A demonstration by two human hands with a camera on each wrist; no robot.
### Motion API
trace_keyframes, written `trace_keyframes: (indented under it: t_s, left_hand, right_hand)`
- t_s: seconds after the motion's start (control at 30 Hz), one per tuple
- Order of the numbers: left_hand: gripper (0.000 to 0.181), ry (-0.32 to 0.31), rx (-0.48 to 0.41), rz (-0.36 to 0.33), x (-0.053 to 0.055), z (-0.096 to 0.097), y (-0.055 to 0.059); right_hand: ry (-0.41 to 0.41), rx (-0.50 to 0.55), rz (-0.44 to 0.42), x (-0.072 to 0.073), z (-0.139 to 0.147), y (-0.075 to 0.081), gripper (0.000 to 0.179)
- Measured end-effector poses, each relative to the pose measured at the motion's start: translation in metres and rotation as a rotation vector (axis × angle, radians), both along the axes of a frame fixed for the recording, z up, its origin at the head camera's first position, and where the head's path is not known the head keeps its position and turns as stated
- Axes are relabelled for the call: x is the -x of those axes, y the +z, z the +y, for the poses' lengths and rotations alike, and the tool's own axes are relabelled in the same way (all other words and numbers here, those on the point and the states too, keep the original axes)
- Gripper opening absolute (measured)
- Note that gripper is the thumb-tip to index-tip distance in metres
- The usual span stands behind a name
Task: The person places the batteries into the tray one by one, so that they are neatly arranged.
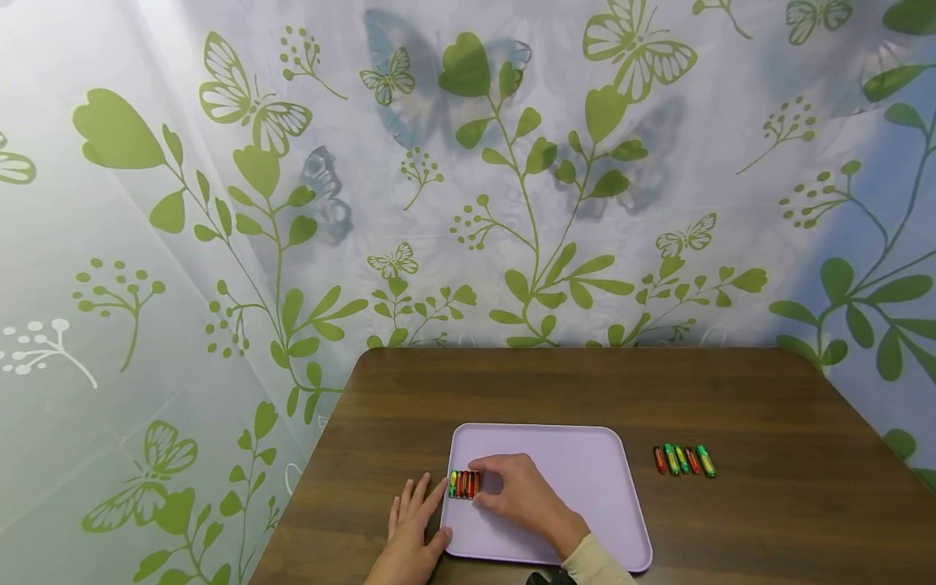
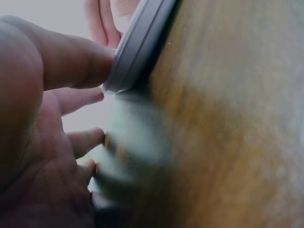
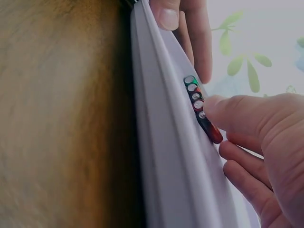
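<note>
Several batteries [image 1: 462,484], with green, yellow, red and black wraps, lie side by side in a row at the left edge of a lilac tray [image 1: 570,487]. My right hand [image 1: 522,494] reaches over the tray and pinches the right end battery [image 3: 214,134] of the row, thumb at the near end and index finger at the far end. In the right wrist view the thumb tip is right at the row's metal ends. My left hand [image 1: 412,532] lies at the tray's left side with fingers spread and straight, its thumb [image 2: 80,61] touching the rim.
On the brown wooden table [image 1: 731,536], right of the tray, lies a second loose row of batteries [image 1: 683,461] in red, green and yellow. A curtain [image 1: 453,203] printed with leaves and butterflies hangs behind the table and along its left.
</note>
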State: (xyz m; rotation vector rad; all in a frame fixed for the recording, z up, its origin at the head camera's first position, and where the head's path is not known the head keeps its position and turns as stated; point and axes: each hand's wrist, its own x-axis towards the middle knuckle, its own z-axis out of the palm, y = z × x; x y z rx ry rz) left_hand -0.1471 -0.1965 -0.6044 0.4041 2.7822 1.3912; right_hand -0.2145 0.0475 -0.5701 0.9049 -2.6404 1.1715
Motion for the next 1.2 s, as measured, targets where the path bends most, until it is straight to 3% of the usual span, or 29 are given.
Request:
trace_keyframes:
  t_s: [0.23,0.6,0.73,1.2]
  left_hand:
    - [0.072,0.012,0.024,-0.031,0.001,0.000,-0.002]
    - [0.073,-0.002,-0.021,-0.023,0.002,-0.001,-0.004]
    - [0.074,-0.020,-0.057,-0.032,0.003,-0.001,-0.004]
    - [0.072,-0.002,0.004,-0.082,0.005,-0.004,-0.007]
  right_hand:
    - [0.002,0.040,-0.048,0.002,0.015,0.003,0.043]
    - [-0.014,0.034,-0.173,0.009,0.062,0.027,0.056]
    - [-0.025,0.022,-0.185,0.010,0.085,0.031,0.058]
    - [-0.088,-0.077,-0.172,0.001,0.180,0.050,0.060]
